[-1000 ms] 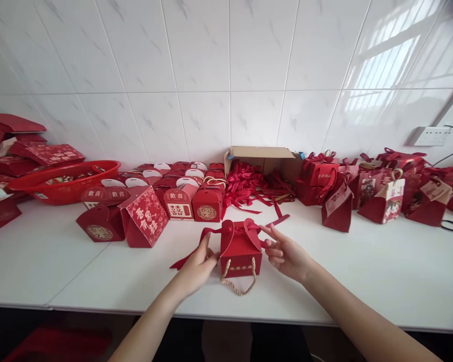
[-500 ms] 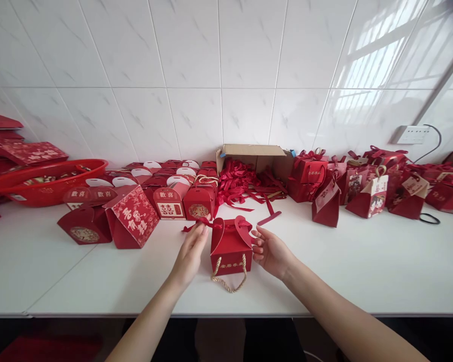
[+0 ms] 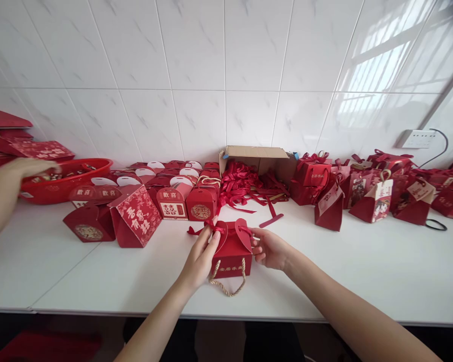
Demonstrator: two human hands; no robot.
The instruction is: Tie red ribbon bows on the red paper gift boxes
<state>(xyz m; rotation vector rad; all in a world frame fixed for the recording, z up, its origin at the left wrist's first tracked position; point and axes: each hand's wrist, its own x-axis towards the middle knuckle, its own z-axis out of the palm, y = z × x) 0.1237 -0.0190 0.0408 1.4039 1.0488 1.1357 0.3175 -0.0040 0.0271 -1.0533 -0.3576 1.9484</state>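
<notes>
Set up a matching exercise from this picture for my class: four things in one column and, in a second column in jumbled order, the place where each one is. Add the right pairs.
Things
1. rope-handled gift box
2. cardboard box
3. red basket
4. wall socket

Places
A. on the tiles, far right
B. on its side by the wall, red ribbons spilling out
C. far left of the counter, another person's hand at its rim
D. held between the left hand and the right hand

Pairs: 1-D, 2-B, 3-C, 4-A
</notes>
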